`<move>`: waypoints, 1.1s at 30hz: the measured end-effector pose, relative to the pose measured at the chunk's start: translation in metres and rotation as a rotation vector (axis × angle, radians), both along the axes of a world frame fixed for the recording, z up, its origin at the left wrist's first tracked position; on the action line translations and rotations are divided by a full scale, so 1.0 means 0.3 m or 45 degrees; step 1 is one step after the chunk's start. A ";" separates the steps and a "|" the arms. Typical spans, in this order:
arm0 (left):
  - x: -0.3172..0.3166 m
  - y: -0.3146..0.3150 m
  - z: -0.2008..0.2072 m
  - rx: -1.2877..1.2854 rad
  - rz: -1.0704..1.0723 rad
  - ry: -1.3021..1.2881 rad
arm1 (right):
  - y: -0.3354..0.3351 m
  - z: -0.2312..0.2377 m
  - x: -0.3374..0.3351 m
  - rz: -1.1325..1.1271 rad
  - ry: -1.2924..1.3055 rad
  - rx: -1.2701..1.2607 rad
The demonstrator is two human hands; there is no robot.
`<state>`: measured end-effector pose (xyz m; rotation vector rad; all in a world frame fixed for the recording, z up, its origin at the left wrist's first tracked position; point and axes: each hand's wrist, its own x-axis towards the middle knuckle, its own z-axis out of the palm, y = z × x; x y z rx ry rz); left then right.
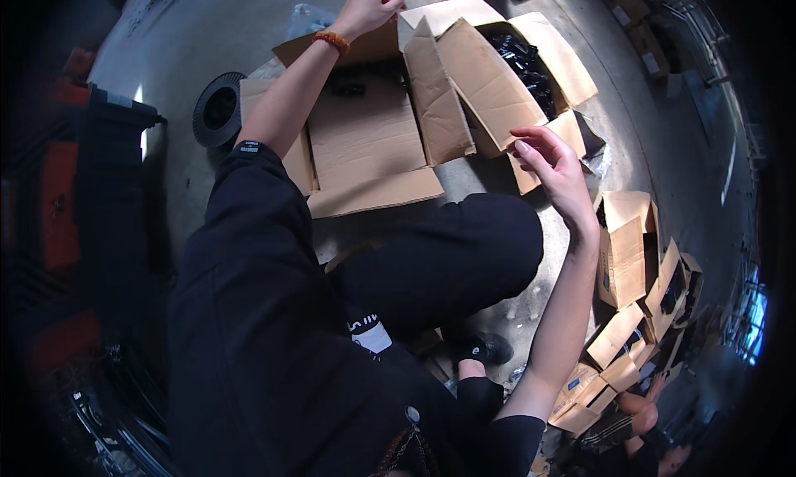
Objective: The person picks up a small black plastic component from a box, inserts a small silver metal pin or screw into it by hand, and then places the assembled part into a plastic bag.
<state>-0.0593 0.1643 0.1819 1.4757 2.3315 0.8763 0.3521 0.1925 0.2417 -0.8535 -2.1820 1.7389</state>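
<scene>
the left hand (367, 9) reached to twelve o'clock and pinched the far flap of the open cardboard box (365, 141), fingers curled shut on its edge, an orange bead bracelet (332, 39) at the wrist. the box sat on the concrete floor (174, 54) just ahead of the bent knee (464, 253), a loose cardboard sheet lying inside it. the right hand (551, 170) hovered at three o'clock – fingers loosely spread, gripping nothing – just beside a second box (506, 71) holding black parts (526, 62). the cardboard looked light and stiff yet easily creased – best taken by a flap edge or under the corners. a black spool (217, 108) lay at ten o'clock.
</scene>
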 end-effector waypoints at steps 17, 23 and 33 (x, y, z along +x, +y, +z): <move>0.039 -0.571 -0.717 -0.339 0.498 0.814 | -0.070 -0.010 -0.273 0.433 -0.175 -0.087; 0.060 -0.619 -0.707 -0.281 0.414 0.853 | -0.063 -0.013 -0.266 0.457 -0.183 -0.132; 0.004 -0.505 -0.683 0.321 0.691 -0.039 | -0.070 -0.004 -0.259 0.455 -0.173 -0.119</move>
